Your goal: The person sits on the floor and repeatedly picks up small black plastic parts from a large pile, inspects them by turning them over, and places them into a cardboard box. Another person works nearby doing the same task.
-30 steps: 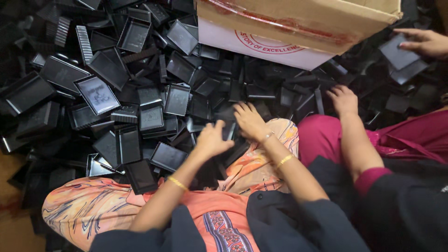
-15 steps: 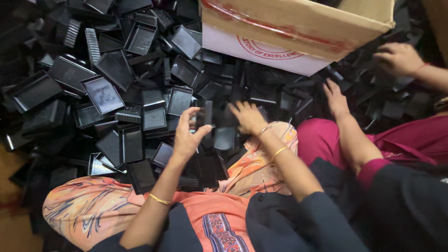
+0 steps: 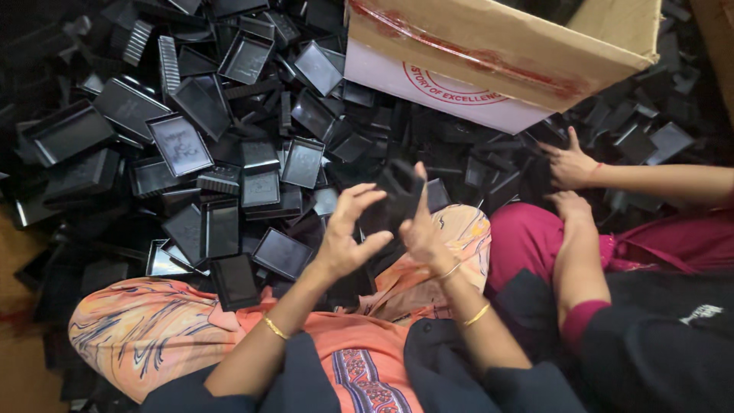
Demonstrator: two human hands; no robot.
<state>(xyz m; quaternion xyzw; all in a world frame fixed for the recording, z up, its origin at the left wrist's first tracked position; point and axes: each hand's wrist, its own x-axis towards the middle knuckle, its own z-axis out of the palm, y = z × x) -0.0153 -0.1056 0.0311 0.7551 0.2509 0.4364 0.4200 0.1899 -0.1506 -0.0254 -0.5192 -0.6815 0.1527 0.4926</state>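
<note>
My left hand (image 3: 348,229) and my right hand (image 3: 420,229) are raised together over my lap, both gripping a black plastic tray (image 3: 394,195) between them. The tray is tilted on edge and partly hidden by my fingers. Below my hands lies my orange patterned clothing (image 3: 153,336). A large heap of black plastic trays (image 3: 229,138) spreads out in front of me.
A cardboard box (image 3: 497,57) with a white side stands at the upper right, tilted over the heap. A person in pink and black sits to my right, with both hands (image 3: 569,164) in the trays near the box.
My hands lifted off the heap and came together, taking up a black tray between them. The person on the right drew both hands closer in.
</note>
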